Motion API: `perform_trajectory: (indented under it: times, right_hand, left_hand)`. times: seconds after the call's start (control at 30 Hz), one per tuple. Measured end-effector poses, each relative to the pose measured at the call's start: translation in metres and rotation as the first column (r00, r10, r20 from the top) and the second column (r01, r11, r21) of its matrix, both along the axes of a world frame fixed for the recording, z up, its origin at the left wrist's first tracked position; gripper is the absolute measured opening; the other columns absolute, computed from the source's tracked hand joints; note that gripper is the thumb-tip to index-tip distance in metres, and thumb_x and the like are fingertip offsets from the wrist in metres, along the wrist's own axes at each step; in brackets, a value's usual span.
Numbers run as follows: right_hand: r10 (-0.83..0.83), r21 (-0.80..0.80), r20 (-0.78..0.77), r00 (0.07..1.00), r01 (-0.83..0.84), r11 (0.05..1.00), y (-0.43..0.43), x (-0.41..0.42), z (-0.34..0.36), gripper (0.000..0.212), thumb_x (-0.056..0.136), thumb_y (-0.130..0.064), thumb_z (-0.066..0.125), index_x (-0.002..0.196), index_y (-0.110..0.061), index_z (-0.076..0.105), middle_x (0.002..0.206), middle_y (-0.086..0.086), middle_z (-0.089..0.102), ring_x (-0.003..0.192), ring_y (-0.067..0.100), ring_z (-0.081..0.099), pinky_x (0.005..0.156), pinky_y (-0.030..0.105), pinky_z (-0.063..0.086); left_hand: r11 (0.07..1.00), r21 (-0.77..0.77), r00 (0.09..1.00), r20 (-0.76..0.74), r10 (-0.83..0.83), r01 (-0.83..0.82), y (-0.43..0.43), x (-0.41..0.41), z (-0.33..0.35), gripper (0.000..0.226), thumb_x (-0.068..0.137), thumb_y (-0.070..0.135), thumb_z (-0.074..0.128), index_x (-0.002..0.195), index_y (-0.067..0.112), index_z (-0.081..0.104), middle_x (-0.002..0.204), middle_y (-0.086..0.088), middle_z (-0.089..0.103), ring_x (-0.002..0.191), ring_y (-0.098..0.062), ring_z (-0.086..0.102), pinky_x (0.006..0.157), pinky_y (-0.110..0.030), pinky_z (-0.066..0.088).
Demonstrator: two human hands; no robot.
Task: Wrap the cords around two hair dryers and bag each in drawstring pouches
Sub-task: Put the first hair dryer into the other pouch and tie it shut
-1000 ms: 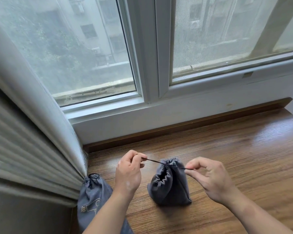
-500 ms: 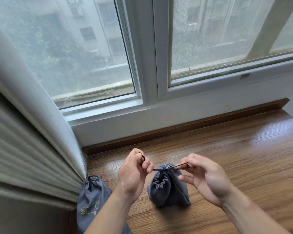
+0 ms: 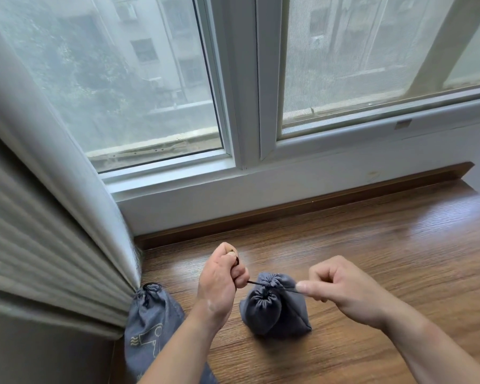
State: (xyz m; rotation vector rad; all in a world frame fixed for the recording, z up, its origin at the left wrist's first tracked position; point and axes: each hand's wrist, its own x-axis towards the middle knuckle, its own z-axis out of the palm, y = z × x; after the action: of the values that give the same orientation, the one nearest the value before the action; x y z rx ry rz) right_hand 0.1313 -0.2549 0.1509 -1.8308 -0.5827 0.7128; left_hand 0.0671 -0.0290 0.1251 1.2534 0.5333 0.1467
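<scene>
Your left hand (image 3: 222, 284) is closed in a fist around one end of the black drawstring (image 3: 257, 283). The cord enters between the curled fingers, and a short dark length shows again at the top of the fist, beside the thumb.

Your right hand (image 3: 347, 292) pinches the other end of the same drawstring between thumb and forefinger, with the remaining fingers curled toward the palm. From each hand the cord runs straight to the gathered mouth of the dark grey pouch (image 3: 272, 309). Both hands hold the cord only; the left knuckles lie just beside the top of the pouch.

The pouch stands upright on the wooden surface (image 3: 372, 245), between your two hands and slightly nearer to you. Its mouth is puckered tight, and the fabric hides whatever is inside.

A second pouch (image 3: 150, 320), of a lighter blue-grey, lies to the lower left, apart from the first. Your left forearm partly covers it. Its mouth is likewise gathered on a dark cord, and its side bears a pale outline emblem (image 3: 147, 339) of a hair dryer. Its top touches the foot of the pleated curtain (image 3: 39, 217).

Beyond the pouches a brown skirting strip (image 3: 288, 206) borders the wood below a white wall. Above this is the white window frame (image 3: 244, 106), with two panes showing blurred buildings and trees.
</scene>
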Motion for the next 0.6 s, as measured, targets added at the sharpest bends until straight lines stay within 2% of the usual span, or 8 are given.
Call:
perform_trajectory:
  times: [0.13,0.23,0.3,0.37,0.43,0.47,0.53,0.6]
  right_hand:
    - [-0.095,0.348,-0.393,0.914,0.244,0.905,-0.011,-0.005,-0.024,0.049,0.062,-0.029,0.082,0.051,0.001,0.045,0.061,0.015,0.048,0.068,0.025,0.044,0.069,0.036,0.037]
    - [-0.111,0.442,-0.565,0.818,0.413,0.796,-0.010,-0.009,-0.037,0.053,0.050,-0.033,0.093,0.047,-0.007,0.047,0.055,0.013,0.044,0.067,0.026,0.050,0.071,0.036,0.040]
    - [-0.104,0.403,-0.538,0.836,0.363,0.840,-0.009,-0.009,-0.030,0.053,0.055,-0.042,0.092,0.050,-0.012,0.048,0.053,0.012,0.042,0.063,0.024,0.047,0.068,0.033,0.039]
    - [-0.062,0.237,-0.324,0.944,0.145,0.961,-0.011,-0.005,-0.019,0.049,0.067,-0.051,0.082,0.056,-0.011,0.056,0.057,0.010,0.052,0.062,0.020,0.046,0.064,0.026,0.039]
    - [-0.002,0.091,-0.133,0.991,0.014,0.996,-0.011,-0.001,-0.010,0.049,0.076,-0.052,0.071,0.057,-0.009,0.058,0.058,0.001,0.056,0.061,0.012,0.048,0.063,0.024,0.038]
    - [-0.001,0.076,-0.103,0.995,0.009,0.997,-0.011,0.000,-0.010,0.050,0.077,-0.051,0.069,0.057,-0.007,0.057,0.057,-0.001,0.056,0.061,0.010,0.048,0.062,0.023,0.038]
    - [-0.050,0.124,-0.154,0.987,0.070,0.990,-0.013,0.000,-0.013,0.049,0.074,-0.046,0.071,0.056,-0.004,0.054,0.057,0.003,0.055,0.060,0.010,0.048,0.064,0.024,0.039]
    - [-0.091,0.243,-0.332,0.939,0.178,0.954,-0.016,-0.005,-0.025,0.048,0.067,-0.039,0.081,0.055,-0.003,0.050,0.058,0.011,0.051,0.062,0.017,0.047,0.067,0.032,0.038]
  left_hand:
    - [0.997,0.022,0.997,-0.016,0.077,-0.077,0.006,-0.005,-0.011,0.037,0.097,-0.007,0.024,0.071,0.017,0.034,0.061,-0.001,0.023,0.055,-0.015,0.024,0.062,-0.041,0.011]
    - [0.996,0.015,0.996,-0.009,0.084,-0.084,0.003,-0.009,-0.016,0.039,0.099,-0.005,0.026,0.071,0.019,0.035,0.061,0.000,0.022,0.057,-0.015,0.022,0.059,-0.039,0.012]
    - [0.999,0.010,0.999,0.018,0.048,-0.048,0.003,-0.011,-0.014,0.037,0.103,-0.004,0.026,0.073,0.016,0.035,0.060,0.000,0.025,0.055,-0.015,0.026,0.055,-0.033,0.017]
    - [0.999,0.042,0.999,0.053,0.002,-0.005,0.006,-0.012,-0.012,0.035,0.105,-0.004,0.026,0.076,0.013,0.035,0.059,0.001,0.028,0.054,-0.014,0.029,0.053,-0.029,0.025]
    - [0.994,0.099,0.994,0.095,-0.048,0.039,0.009,-0.013,-0.012,0.031,0.105,-0.002,0.030,0.077,0.012,0.036,0.058,0.003,0.031,0.054,-0.013,0.030,0.050,-0.023,0.029]
    - [0.990,0.129,0.991,0.114,-0.071,0.056,0.009,-0.014,-0.013,0.026,0.101,0.003,0.034,0.077,0.011,0.035,0.058,0.004,0.033,0.053,-0.011,0.030,0.049,-0.021,0.029]
    - [0.978,0.192,0.984,0.137,-0.110,0.083,0.010,-0.015,-0.015,0.016,0.092,0.013,0.038,0.076,0.010,0.036,0.057,0.007,0.035,0.052,-0.008,0.031,0.048,-0.020,0.029]
    - [0.958,0.265,0.980,0.134,-0.150,0.110,0.013,-0.016,-0.018,0.017,0.092,0.016,0.037,0.076,0.009,0.036,0.056,0.008,0.037,0.052,-0.007,0.032,0.049,-0.021,0.030]
